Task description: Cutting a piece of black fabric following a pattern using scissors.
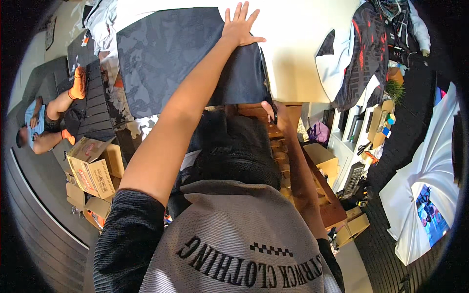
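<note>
A dark camouflage-patterned fabric piece (161, 58) lies on the white table (293, 49), with a plain black fabric section (239, 80) along its right side. My left hand (238, 27) rests flat near the fabric's far right corner, fingers spread. By the table's near edge, my right hand (281, 119) is closed around a small dark handle, which looks like that of scissors. A dark, narrow line runs up from it beside the black fabric's right edge. The tool's blades cannot be made out clearly.
Black-and-red patterned fabric (361, 58) lies at the table's right. A wooden slatted seat (312, 180) is below me. Cardboard boxes (93, 168) stand at left, where a person in orange socks (44, 115) reclines. White cloth (422, 180) hangs at far right.
</note>
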A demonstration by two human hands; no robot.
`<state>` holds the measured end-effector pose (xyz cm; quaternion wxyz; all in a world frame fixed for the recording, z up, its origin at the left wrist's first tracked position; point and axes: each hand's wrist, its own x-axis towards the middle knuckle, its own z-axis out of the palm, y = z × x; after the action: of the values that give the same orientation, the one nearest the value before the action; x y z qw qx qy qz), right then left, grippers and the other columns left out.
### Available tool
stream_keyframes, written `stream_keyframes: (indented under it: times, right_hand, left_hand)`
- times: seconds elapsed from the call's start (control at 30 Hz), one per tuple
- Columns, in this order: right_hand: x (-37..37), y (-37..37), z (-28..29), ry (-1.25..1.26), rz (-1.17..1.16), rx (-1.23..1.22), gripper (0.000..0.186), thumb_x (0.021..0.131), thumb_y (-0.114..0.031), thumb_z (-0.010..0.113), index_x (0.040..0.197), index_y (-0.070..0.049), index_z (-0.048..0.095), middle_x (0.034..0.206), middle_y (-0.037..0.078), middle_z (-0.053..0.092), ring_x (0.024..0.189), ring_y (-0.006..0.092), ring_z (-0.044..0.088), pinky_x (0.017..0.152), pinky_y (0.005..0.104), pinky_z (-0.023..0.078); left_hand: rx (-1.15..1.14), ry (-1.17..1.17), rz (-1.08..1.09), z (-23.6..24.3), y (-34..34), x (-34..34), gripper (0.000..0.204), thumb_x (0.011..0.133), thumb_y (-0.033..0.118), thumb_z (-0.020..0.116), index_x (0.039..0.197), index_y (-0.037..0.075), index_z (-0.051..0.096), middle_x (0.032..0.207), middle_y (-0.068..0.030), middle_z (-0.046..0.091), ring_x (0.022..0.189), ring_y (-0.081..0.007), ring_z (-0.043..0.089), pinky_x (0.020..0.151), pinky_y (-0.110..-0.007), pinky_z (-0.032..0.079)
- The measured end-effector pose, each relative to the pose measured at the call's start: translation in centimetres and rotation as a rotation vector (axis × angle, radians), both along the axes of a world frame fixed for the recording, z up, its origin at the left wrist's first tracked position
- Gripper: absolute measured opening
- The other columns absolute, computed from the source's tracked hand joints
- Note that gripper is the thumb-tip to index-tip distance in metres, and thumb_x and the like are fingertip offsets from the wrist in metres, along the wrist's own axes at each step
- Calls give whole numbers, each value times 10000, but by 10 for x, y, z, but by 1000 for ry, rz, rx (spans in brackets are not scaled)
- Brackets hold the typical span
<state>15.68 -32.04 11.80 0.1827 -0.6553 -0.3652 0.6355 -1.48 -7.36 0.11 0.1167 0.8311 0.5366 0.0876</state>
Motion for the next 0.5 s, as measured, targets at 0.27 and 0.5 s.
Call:
stream_keyframes:
  times: [0.27,0.5]
  right_hand:
    - [1,2,2,-44,36,1,314,918,-321,641,806,-36,577,639,-32,468,601,104,409,578,251,340]
    - [6,-5,-12,-69,55,6,318,912,-316,652,777,-42,564,633,-31,470,590,101,406,573,249,338]
  left_hand:
    - [13,-9,-4,3,-1,0,1098,675,890,469,1534,254,215,1608,-136,61,1486,-318,0,1132,-617,45]
    - [-15,41,1,6,-1,2,1100,674,887,475,1533,250,221,1609,-132,63,1486,-314,-3,1131,-618,41]
